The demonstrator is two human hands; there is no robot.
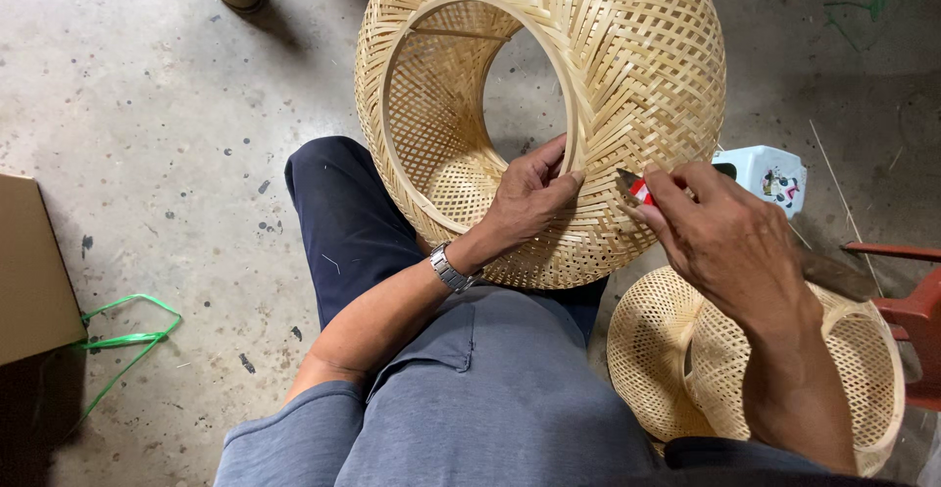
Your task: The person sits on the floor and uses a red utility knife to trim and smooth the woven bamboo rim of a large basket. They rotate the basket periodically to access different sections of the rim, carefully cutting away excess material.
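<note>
**Bamboo lampshade frame under trimming at the rim**

Woven bamboo forms a large round shade (549, 105), which is rested on the person's lap and tilted so that its open ring faces the camera. The left hand (529, 198) is closed on the lower rim, thumb outside and fingers hooked inside the ring, steadying the piece. Just to the right of it, the right hand (725, 242) is clenched around a small cutter with red grips (635, 189), its tip held at the weave close to the left thumb. Whether the blades are touching a strip cannot be told.

For a clean cut, it is judged that the shade should be kept firmly braced, the blades set flush against the weave, and the left thumb kept clear of the tip.

Below the right forearm, a second, smaller woven shade (676, 350) is lying on the concrete floor (147, 105). Beyond the right hand a white plastic container (769, 173) is seen, and a red stool edge (916, 320) further right. Far left of the left arm, a cardboard box (29, 271) and green strapping (132, 335) are noted.
</note>
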